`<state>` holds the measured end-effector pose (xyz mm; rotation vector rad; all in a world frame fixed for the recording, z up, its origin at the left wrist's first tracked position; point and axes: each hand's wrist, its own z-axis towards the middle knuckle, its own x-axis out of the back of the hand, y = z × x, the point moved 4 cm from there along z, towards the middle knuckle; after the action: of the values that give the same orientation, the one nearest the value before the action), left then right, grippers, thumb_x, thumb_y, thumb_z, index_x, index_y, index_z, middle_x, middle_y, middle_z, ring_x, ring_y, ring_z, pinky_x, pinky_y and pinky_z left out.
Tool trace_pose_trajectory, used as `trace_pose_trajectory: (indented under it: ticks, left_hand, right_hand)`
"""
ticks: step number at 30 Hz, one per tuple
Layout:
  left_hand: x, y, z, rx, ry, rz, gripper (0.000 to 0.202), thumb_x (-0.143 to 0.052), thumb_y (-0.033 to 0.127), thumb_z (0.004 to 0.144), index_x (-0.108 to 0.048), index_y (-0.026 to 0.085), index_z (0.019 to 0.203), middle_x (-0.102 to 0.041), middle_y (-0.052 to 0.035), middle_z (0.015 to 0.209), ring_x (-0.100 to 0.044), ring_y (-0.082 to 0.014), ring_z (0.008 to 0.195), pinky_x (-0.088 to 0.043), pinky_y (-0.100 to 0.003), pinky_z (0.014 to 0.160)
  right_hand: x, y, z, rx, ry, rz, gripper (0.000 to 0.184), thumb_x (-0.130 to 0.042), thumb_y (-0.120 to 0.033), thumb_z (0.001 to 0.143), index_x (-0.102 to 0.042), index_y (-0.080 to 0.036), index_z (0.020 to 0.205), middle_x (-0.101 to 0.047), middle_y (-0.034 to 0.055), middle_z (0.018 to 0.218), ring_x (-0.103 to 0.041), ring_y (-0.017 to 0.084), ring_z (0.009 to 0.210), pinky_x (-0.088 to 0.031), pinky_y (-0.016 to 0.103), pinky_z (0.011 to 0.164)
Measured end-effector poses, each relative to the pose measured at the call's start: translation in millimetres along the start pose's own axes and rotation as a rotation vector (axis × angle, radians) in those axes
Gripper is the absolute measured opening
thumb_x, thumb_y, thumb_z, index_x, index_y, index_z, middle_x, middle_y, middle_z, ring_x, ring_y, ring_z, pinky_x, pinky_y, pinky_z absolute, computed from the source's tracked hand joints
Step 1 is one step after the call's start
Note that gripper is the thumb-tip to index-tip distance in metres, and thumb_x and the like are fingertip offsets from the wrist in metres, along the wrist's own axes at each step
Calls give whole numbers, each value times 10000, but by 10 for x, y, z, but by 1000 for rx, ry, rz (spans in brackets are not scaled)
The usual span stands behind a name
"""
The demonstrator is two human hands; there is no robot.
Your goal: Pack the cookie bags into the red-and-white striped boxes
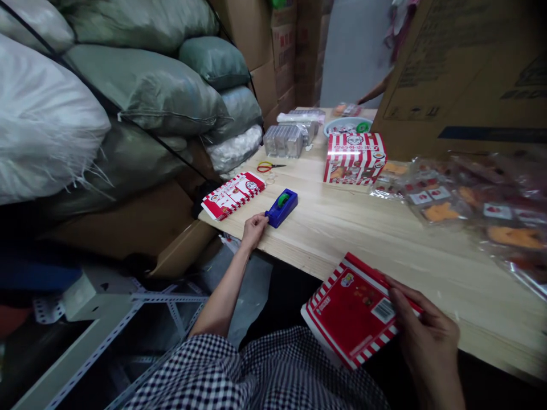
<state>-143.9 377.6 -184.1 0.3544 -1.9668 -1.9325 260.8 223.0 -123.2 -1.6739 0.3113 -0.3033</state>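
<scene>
My right hand [423, 336] grips a red and white striped box [352, 310], tilted at the near edge of the wooden table [376, 233], above my lap. My left hand [254, 226] reaches out to the end of a blue tape dispenser [282, 207] with a green roll; its fingers are curled at the dispenser's tip. Just left of it lies a stack of flat striped box blanks [233, 195]. An assembled striped box [354, 158] stands further back on the table.
Clear bags of small toy food items [470, 208] spread over the right of the table. Scissors [268, 166], clear plastic packs [284, 140] and a bowl [347, 125] sit at the back. Big sacks [141, 85] pile on the left; a large carton [465, 74] stands at right. Another person's arm [375, 91] shows far back.
</scene>
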Motion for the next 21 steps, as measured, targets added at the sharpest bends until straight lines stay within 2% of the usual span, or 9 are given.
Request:
trace_pose_trajectory:
  ticks: [2, 4, 6, 8, 9, 11, 14, 17, 21]
  left_hand:
    - [36, -21, -34, -33, 41, 49, 184, -742, 270, 635, -612, 161, 564, -702, -100, 1011, -616, -207, 937, -459, -334, 889]
    - [52, 46, -106, -56, 85, 77, 175, -735, 256, 654, -609, 167, 572, -694, -90, 968, -612, -208, 924, -454, -343, 910]
    - [0, 232, -276, -75, 115, 81, 157, -707, 296, 718, -634, 170, 659, -683, -76, 919, -611, -202, 883, -467, -347, 891]
    - [-150, 544, -580, -97, 89, 48, 185, -657, 357, 801, -652, 172, 795, -677, -55, 870, -616, -191, 840, -484, -339, 863]
    - [-261, 739, -777, -114, 39, 13, 209, -642, 387, 830, -647, 178, 838, -682, -42, 856, -625, -183, 822, -494, -328, 851]
    - [-542, 1154, -1217, -148, -177, -98, 212, -619, 393, 880, -645, 183, 886, -698, -44, 857, -640, -182, 832, -494, -320, 862]
    - [-943, 1568, -1772, -76, -505, -124, 217, -619, 395, 896, -656, 199, 813, -696, -51, 782, -638, -180, 756, -496, -297, 775]
    - [-1157, 1607, -1945, -11, -595, -113, 232, -655, 404, 870, -658, 201, 758, -668, -39, 720, -610, -164, 680, -478, -278, 689]
    - [-1235, 1363, -1830, 69, -609, -114, 278, -706, 431, 822, -652, 177, 721, -646, -21, 672, -587, -136, 619, -446, -249, 623]
  right_hand:
    - [-18, -186, -52, 84, 86, 33, 341, -788, -370, 785, -754, -179, 1066, -754, 91, 1113, -722, 250, 978, -607, 361, 843]
    - [-42, -448, -133, 253, 192, 40, 276, -764, -323, 818, -751, -179, 1053, -745, 87, 1136, -710, 265, 1032, -557, 440, 966]
    - [-96, -713, -218, 491, 255, -7, 199, -744, -243, 838, -755, -201, 1032, -743, 72, 1141, -705, 265, 1054, -521, 474, 1015]
    - [-191, -877, -275, 734, 228, -107, 213, -726, -159, 839, -756, -231, 1037, -742, 58, 1153, -714, 250, 1033, -546, 458, 979]
    - [-249, -900, -286, 832, 185, -170, 251, -712, -128, 842, -752, -246, 1060, -734, 53, 1177, -717, 244, 1027, -567, 444, 947]
    - [-362, -840, -278, 953, 54, -287, 348, -672, -84, 859, -725, -274, 1146, -698, 51, 1261, -705, 245, 1068, -595, 434, 909]
    - [-464, -645, -259, 1008, -111, -353, 490, -605, -41, 885, -639, -304, 1297, -601, 58, 1398, -638, 268, 1200, -589, 473, 946]
    - [-496, -531, -269, 1037, -163, -357, 573, -582, -7, 883, -580, -317, 1365, -544, 51, 1457, -599, 278, 1252, -576, 497, 975]
    - [-516, -496, -278, 1074, -185, -367, 623, -594, 11, 870, -552, -327, 1392, -534, 44, 1467, -594, 280, 1259, -529, 526, 1043]
